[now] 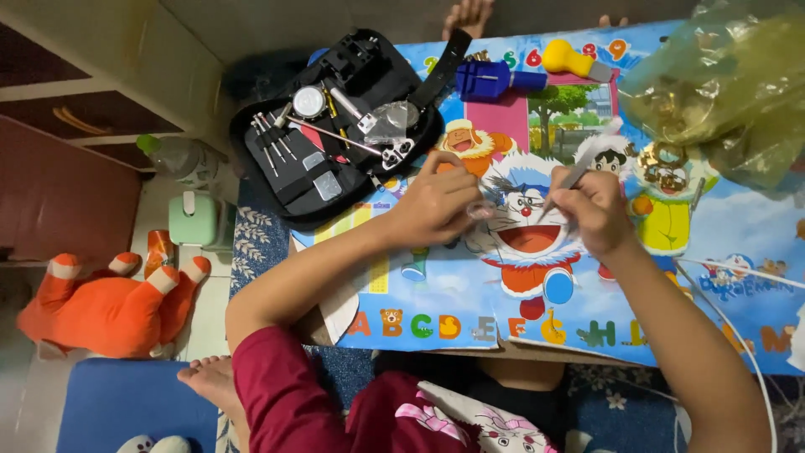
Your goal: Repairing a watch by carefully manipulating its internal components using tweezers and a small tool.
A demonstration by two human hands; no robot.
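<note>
My left hand (433,205) pinches a small round clear part (480,210) against the cartoon-printed table top (738,252). My right hand (594,211) grips a thin metal tool (577,174) like a pen, its tip pointing toward that part. Both hands sit close together near the middle of the table. What exactly the small part is cannot be made out.
An open black tool case (335,134) with several small drivers lies at the back left. A blue tool (493,80) and a yellow-handled hammer (570,60) lie at the far edge, a crumpled yellowish plastic bag (721,84) at back right. An orange plush toy (109,302) lies on the floor at left.
</note>
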